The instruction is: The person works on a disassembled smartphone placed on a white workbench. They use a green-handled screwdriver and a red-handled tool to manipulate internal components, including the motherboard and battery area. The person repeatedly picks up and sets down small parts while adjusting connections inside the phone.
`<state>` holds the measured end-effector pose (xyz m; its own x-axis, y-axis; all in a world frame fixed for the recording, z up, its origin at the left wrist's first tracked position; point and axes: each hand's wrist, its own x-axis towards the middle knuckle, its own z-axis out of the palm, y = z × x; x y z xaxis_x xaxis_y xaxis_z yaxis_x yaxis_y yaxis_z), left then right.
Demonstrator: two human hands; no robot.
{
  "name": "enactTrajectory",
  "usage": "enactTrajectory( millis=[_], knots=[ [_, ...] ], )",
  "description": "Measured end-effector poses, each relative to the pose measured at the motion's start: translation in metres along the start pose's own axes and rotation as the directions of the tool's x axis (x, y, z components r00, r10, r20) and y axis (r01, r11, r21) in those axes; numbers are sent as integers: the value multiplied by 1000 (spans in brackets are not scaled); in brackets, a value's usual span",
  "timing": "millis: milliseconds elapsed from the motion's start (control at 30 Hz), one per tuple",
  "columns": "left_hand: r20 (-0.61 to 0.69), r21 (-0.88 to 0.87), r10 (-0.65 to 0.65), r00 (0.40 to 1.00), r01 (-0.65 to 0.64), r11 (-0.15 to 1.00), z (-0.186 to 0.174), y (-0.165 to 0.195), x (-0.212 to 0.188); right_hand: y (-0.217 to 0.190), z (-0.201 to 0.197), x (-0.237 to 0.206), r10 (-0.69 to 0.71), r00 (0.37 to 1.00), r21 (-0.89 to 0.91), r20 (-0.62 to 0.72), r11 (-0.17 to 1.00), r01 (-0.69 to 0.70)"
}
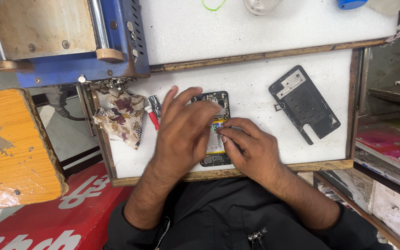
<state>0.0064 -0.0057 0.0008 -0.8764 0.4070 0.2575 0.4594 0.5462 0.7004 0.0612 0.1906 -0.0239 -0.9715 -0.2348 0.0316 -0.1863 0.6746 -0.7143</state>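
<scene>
An opened smartphone (217, 101) lies back-up on the white work surface (255, 88), its circuit board and yellow-labelled battery exposed. My left hand (184, 132) rests flat over the phone's left side, fingers spread, holding it down. My right hand (248, 148) is at the phone's right edge, fingertips pinched together on a small part or thin tool near the battery's top; what it grips is too small to tell. A black inner cover plate (304, 104) with a metal bracket lies apart to the right.
A patterned cloth (119, 115) and a red-handled tool (153, 119) lie left of the phone. A blue machine (70, 41) stands at the back left. A wooden frame (237, 173) borders the tray. An orange stool (10, 148) sits at the left.
</scene>
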Motion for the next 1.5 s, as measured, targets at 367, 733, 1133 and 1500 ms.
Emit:
enactTrajectory(
  millis=[367, 733, 1133, 1500],
  knots=[
    [54, 62, -12, 998, 8, 998, -3, 5, -1, 1, 0, -1, 4, 1000, 7, -2, 1000, -4],
    [49, 135, 42, 998, -48, 990, -10, 12, 10, 2, 2, -1, -5, 1000, 3, -10, 1000, 6],
    [19, 163, 53, 998, -55, 985, -7, 11, 7, 2, 2, 0, -2, 1000, 8, -14, 1000, 2],
    [-38, 218, 88, 995, -78, 973, -11, 14, 18, 5, 5, 0, 3, 1000, 3, 2, 1000, -3]
  ],
)
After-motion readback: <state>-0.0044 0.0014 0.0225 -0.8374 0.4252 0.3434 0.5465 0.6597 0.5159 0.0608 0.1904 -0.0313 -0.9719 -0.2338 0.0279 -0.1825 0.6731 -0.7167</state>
